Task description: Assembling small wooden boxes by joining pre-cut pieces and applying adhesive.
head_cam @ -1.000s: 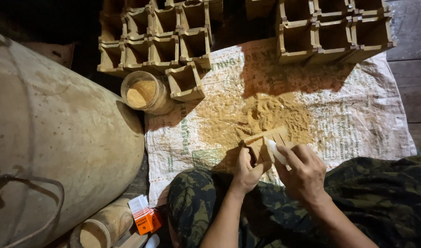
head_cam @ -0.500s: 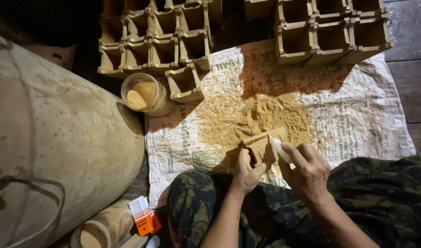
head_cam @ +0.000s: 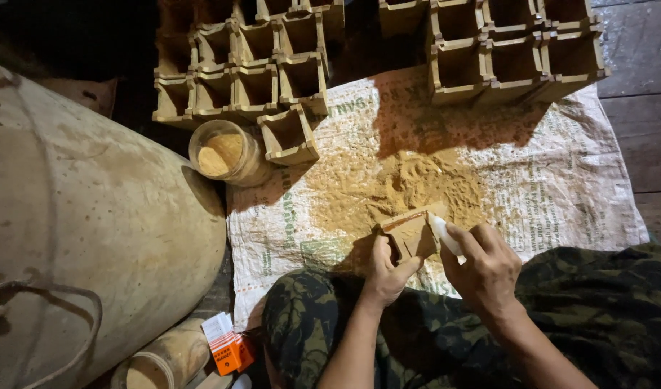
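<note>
My left hand (head_cam: 386, 271) grips a small square clay-coloured mould box (head_cam: 411, 232) held just above a woven white sack sheet (head_cam: 561, 187). My right hand (head_cam: 484, 268) holds a small white scraper (head_cam: 441, 233) against the box's right side. A heap of tan powder (head_cam: 410, 189) lies on the sheet directly beyond the box. My legs in camouflage trousers (head_cam: 575, 324) frame the bottom of the view.
Rows of empty square mould boxes (head_cam: 251, 65) stand at the back left and more boxes (head_cam: 514, 50) at the back right. One single box (head_cam: 289, 134) sits beside a jar of powder (head_cam: 226, 153). A large dusty drum (head_cam: 85, 245) fills the left; an orange packet (head_cam: 229, 349) lies below.
Both hands and the box stay nearly in place; my right hand has shifted the white scraper slightly along the box's side.
</note>
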